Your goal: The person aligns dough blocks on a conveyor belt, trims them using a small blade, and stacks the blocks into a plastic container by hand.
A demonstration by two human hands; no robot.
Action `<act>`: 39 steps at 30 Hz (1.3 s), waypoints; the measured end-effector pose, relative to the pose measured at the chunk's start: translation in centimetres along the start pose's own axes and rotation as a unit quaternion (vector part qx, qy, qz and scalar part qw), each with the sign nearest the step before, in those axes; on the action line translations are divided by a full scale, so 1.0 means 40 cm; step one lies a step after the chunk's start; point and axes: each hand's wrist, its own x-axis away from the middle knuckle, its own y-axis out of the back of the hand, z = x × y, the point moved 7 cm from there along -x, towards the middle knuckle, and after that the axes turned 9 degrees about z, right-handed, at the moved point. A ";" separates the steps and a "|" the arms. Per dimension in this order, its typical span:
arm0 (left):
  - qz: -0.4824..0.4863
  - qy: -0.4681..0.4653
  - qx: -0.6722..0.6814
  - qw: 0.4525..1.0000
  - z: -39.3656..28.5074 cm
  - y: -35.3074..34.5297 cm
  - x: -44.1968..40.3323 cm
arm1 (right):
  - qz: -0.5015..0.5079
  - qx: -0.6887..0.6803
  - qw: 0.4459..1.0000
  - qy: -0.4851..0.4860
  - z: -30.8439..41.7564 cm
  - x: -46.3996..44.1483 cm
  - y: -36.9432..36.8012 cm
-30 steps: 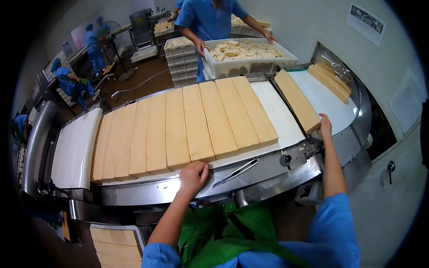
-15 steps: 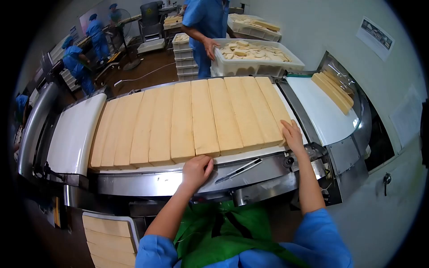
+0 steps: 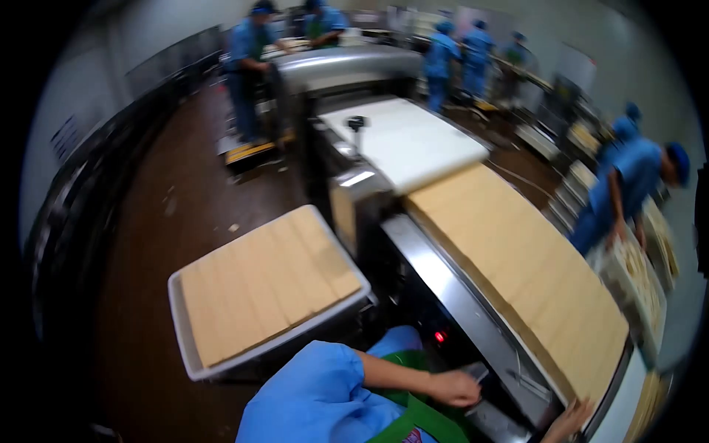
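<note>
A row of long, pale yellow slabs (image 3: 517,273) lies side by side on the conveyor machine, with motion blur softening the seams. My right hand (image 3: 569,422) rests at the near end of the row, fingers stretched out against the last slab. Closed into a fist, my left hand (image 3: 454,388) is in front of my green apron, beside the machine's metal edge. A grey piece shows by its knuckles; whether the hand grips it is unclear. A slim, blurred cutter (image 3: 530,385) lies on the metal ledge (image 3: 473,295) between my hands.
To the left stands a white tray (image 3: 193,362) filled with similar slabs. The white belt (image 3: 406,140) continues beyond the row, toward a metal roller cover (image 3: 347,65). A co-worker (image 3: 624,188) bends over white crates (image 3: 628,284) at right. Several other people work farther back.
The view has swung left, bringing the slab tray and the floor into sight. My left hand has left the front edge of the slabs and dropped nearer my body. My right hand stays by the end slab.
</note>
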 end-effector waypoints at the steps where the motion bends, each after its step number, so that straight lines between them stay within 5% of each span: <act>1: 0.032 0.059 0.007 0.998 0.045 -0.049 0.059 | 0.001 0.046 0.999 -0.014 0.092 0.011 0.072; 4: 0.019 0.308 0.102 0.946 0.311 -0.178 0.259 | -0.081 0.014 0.996 0.038 0.206 0.063 0.135; 6: -0.084 0.484 0.089 0.867 0.578 -0.248 0.418 | -0.066 -0.066 0.993 0.071 0.255 0.071 0.112; 7: -0.061 0.540 0.055 0.837 0.625 -0.234 0.439 | -0.002 -0.078 0.996 0.051 0.262 0.076 0.069; 8: -0.033 0.594 0.024 0.804 0.671 -0.221 0.463 | -0.020 -0.062 0.989 0.132 0.292 0.078 0.053; 10: -0.051 0.631 0.047 0.773 0.735 -0.215 0.485 | 0.118 -0.188 0.965 0.137 0.318 0.063 -0.014; 11: -0.091 0.640 0.091 0.758 0.759 -0.213 0.491 | 0.135 -0.155 0.968 0.147 0.435 0.051 0.108; 13: -0.206 0.646 0.234 0.697 0.804 -0.238 0.502 | 0.122 -0.173 0.968 0.138 0.428 0.048 0.067; 14: -0.265 0.644 0.305 0.649 0.830 -0.257 0.510 | 0.111 -0.170 0.970 0.130 0.418 0.045 0.051; 15: -0.422 0.646 0.426 0.472 0.841 -0.301 0.531 | 0.109 -0.166 0.972 0.129 0.407 0.048 0.032; 16: -0.443 0.644 0.440 0.442 0.858 -0.320 0.527 | 0.106 -0.168 0.972 0.124 0.394 0.049 0.016; 24: -0.314 0.694 0.227 0.607 0.857 -0.251 0.516 | 0.034 -0.069 0.984 0.159 0.455 0.050 0.077; 30: -0.288 0.695 0.126 0.647 0.850 -0.215 0.534 | -0.024 -0.015 0.986 0.162 0.451 0.058 0.082; 34: -0.261 0.690 0.179 0.651 0.890 -0.209 0.545 | 0.022 -0.094 0.988 0.117 0.427 0.054 0.059; 36: -0.573 0.591 0.488 0.289 0.900 -0.289 0.588 | 0.022 -0.079 0.988 0.130 0.443 0.054 0.069; 37: -0.572 0.593 0.488 0.290 0.933 -0.319 0.602 | 0.027 -0.097 0.988 0.120 0.442 0.053 0.069; 39: -0.528 0.633 0.403 0.397 0.973 -0.325 0.623 | 0.030 -0.116 0.987 0.110 0.442 0.051 0.070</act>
